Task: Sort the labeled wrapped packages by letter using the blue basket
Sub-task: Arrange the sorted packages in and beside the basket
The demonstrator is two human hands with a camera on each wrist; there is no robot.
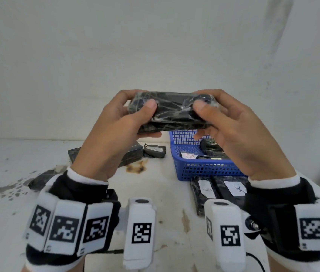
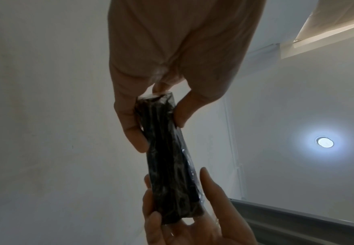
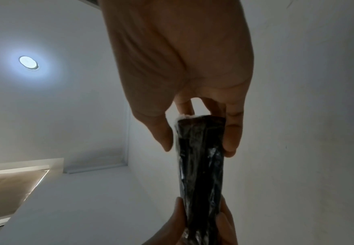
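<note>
I hold a black wrapped package (image 1: 171, 112) level in the air above the table with both hands. My left hand (image 1: 135, 116) grips its left end and my right hand (image 1: 210, 114) grips its right end, thumbs on the near face. No label shows on the side facing me. The left wrist view shows the package (image 2: 167, 157) end-on between thumb and fingers, and so does the right wrist view, where the package (image 3: 201, 165) runs downward. The blue basket (image 1: 204, 168) stands below on the right, holding several wrapped packages, one with a label (image 1: 187, 156).
Two labelled packages (image 1: 206, 190) (image 1: 235, 188) lie in front of the basket. A small labelled package (image 1: 154, 151) and a larger black one (image 1: 133, 152) lie left of the basket, another (image 1: 41, 179) by my left wrist. The white table (image 1: 17, 193) is stained; a wall stands behind.
</note>
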